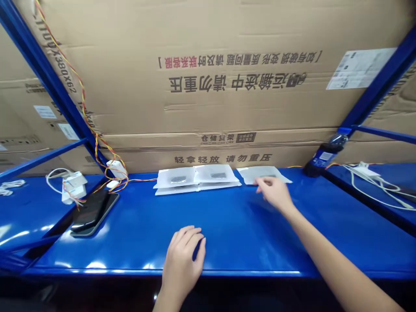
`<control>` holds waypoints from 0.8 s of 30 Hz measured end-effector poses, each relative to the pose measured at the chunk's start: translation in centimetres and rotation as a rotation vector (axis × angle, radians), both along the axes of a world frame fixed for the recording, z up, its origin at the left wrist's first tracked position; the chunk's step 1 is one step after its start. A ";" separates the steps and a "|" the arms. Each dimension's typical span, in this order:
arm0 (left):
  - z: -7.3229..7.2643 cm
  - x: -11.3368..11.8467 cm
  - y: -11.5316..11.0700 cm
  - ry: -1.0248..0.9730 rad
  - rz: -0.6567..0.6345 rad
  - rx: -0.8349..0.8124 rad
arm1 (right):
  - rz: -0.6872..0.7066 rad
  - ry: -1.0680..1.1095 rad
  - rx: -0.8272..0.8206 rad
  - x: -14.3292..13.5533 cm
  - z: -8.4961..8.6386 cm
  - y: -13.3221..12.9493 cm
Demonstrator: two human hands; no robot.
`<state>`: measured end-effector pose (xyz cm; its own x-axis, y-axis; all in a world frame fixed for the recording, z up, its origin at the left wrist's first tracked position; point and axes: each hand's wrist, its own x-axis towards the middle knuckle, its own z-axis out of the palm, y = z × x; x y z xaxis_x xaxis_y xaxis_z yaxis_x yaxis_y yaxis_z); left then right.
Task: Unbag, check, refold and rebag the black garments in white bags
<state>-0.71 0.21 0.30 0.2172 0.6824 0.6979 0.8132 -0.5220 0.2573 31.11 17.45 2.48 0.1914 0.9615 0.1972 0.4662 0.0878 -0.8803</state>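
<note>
My right hand (274,193) reaches to the back of the blue shelf, its thumb and fingers closed in a pinch. The fingertips overlap the front edge of a whitish translucent bag (248,174) with a dark item inside. I cannot make out whether they grip it. Left of this bag lie two stacks of similar flat bags, a left stack (162,177) and a right stack (203,173), each showing a dark item through the film. My left hand (186,255) rests near the shelf's front edge, holding nothing, fingers loosely bent and thumb apart.
A dark bottle with a blue cap (321,158) leans at the back right. Two dark phone-like slabs (92,212) lie at the left, below a white adapter (117,170) and twisted red-yellow wires (83,102). Cardboard (243,112) backs the shelf; blue posts (52,82) flank it.
</note>
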 end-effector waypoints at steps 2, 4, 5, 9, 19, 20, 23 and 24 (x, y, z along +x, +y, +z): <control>0.1 0.0 0.0 -0.003 -0.003 -0.002 | 0.096 0.157 -0.137 -2.9 -0.3 -0.8; 0.1 0.0 -0.1 -0.006 -0.007 -0.006 | 0.154 0.315 -0.215 -5.8 -0.5 -0.5; 0.1 0.0 -0.1 -0.006 -0.006 -0.008 | 0.162 0.387 -0.233 -7.0 -0.5 0.0; 0.0 0.0 0.0 -0.014 -0.006 -0.021 | 0.083 0.612 -0.181 -10.0 0.4 2.3; 0.9 -0.7 0.2 -0.520 0.101 -0.188 | 0.152 0.664 -0.034 -5.1 4.2 -4.9; 1.3 -0.8 0.4 -0.593 0.140 -0.216 | 0.195 0.610 -0.081 -5.2 3.8 -6.0; 3.0 -0.6 1.9 -0.581 0.133 -0.310 | 0.342 0.473 -0.199 -6.6 2.4 -8.5; 3.6 -0.3 2.5 -0.511 0.081 -0.363 | 0.405 0.436 -0.215 -7.2 2.0 -9.0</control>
<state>-0.97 2.76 3.93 -0.1446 0.8956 0.4208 0.5737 -0.2706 0.7731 23.89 8.45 4.45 -0.1768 0.9840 -0.0222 0.0271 -0.0177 -0.9995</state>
